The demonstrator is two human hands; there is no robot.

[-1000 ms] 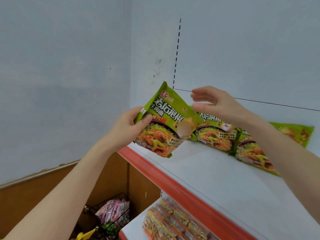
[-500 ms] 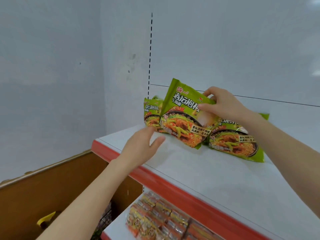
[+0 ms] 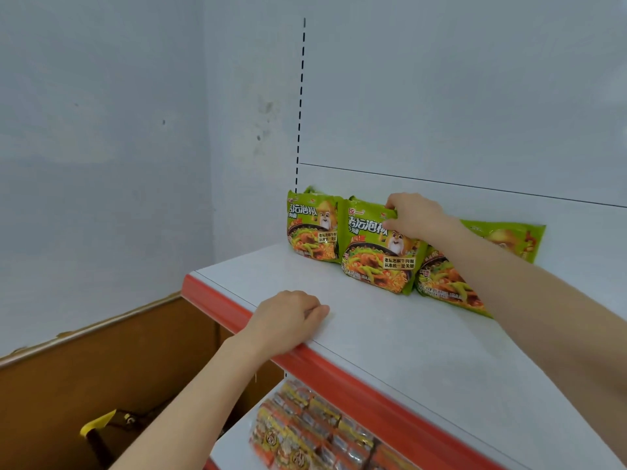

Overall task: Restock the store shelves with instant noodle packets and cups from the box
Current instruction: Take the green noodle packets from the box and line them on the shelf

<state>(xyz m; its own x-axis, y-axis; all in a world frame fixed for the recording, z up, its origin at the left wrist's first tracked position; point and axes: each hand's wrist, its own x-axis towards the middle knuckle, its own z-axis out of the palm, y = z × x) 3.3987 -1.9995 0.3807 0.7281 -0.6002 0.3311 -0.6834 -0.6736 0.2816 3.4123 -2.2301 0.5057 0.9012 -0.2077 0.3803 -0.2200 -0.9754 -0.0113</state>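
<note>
A green instant noodle packet (image 3: 376,259) stands on the white top shelf (image 3: 390,334), leaning back against the rear panel. My right hand (image 3: 415,215) grips its upper right corner. Another green packet (image 3: 312,228) stands upright to its left in the shelf's corner, and a third green packet (image 3: 444,279) leans behind my right forearm on the right. My left hand (image 3: 288,318) rests curled on the shelf's front edge, holding nothing. The box is not in view.
The shelf has a red front strip (image 3: 339,378). On the lower shelf lie several orange and yellow noodle packets (image 3: 315,432). A brown wooden panel (image 3: 101,374) and a yellow item (image 3: 98,424) sit at lower left. A grey wall stands on the left.
My left hand let go of the green packet and dropped onto the shelf edge. My right hand took the packet and stood it against the back panel between the other packets.
</note>
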